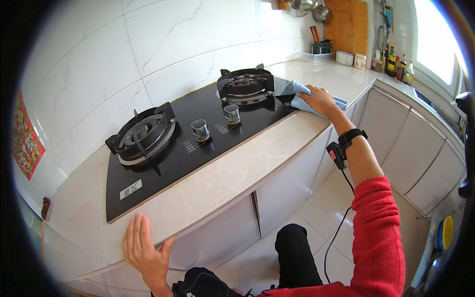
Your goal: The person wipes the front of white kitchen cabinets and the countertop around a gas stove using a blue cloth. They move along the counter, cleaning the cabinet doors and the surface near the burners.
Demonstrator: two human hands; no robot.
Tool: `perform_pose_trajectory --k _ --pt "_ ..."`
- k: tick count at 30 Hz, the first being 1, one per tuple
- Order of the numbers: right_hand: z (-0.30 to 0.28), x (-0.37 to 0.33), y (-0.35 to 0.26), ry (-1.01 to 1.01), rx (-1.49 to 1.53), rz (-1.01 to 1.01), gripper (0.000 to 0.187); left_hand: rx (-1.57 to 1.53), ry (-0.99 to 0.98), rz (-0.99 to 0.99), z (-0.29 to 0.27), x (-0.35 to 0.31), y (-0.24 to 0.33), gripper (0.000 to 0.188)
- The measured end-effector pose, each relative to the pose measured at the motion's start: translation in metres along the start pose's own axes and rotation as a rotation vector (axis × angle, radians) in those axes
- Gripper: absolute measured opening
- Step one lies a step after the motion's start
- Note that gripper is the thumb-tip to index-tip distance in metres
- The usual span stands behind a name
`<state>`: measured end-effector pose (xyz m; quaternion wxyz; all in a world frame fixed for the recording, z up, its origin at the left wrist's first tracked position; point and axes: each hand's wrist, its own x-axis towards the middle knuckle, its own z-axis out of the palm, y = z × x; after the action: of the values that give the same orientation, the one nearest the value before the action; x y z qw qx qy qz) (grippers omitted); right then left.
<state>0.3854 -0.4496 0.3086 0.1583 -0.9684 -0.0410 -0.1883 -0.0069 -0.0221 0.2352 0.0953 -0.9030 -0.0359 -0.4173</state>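
Observation:
My right hand (320, 100) is closed on a light blue cloth (298, 89), pressing it at the right end of a black glass gas stove (170, 175). Part of the cloth lies over the stove's corner, part on the pale countertop (257, 163). My left hand (144, 247) rests flat on the counter's front edge, below the stove's near left corner. Its fingers are stretched out and it holds nothing. Two burners with black pan supports, a left burner (143, 133) and a right burner (245, 86), stand on the stove. Between them are two silver knobs, a nearer knob (200, 130) and a farther knob (231, 114).
Bottles (400, 67), a white container (344, 58) and a wooden cutting board (347, 24) stand in the far right corner. Pans (321, 14) hang above. White cabinets (386, 116) run beneath the counter. A black cable (336, 232) hangs from my right wrist strap.

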Motion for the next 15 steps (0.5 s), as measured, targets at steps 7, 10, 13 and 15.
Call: perform_pose_trajectory --k 7,10,13,15 --pt "0.002 -0.013 -0.006 0.040 -0.057 -0.058 0.055 -0.029 0.022 0.004 0.000 0.001 -0.001 0.068" --pt "0.000 -0.023 -0.013 0.043 -0.058 -0.105 0.054 -0.031 0.036 0.008 0.000 0.001 -0.001 0.068" --pt "-0.002 -0.035 -0.022 0.037 -0.052 -0.171 0.053 -0.042 0.047 0.004 0.000 0.001 0.000 0.068" --pt "-0.003 -0.046 -0.030 0.040 -0.055 -0.205 0.052 -0.057 0.054 -0.006 0.000 0.000 0.000 0.067"
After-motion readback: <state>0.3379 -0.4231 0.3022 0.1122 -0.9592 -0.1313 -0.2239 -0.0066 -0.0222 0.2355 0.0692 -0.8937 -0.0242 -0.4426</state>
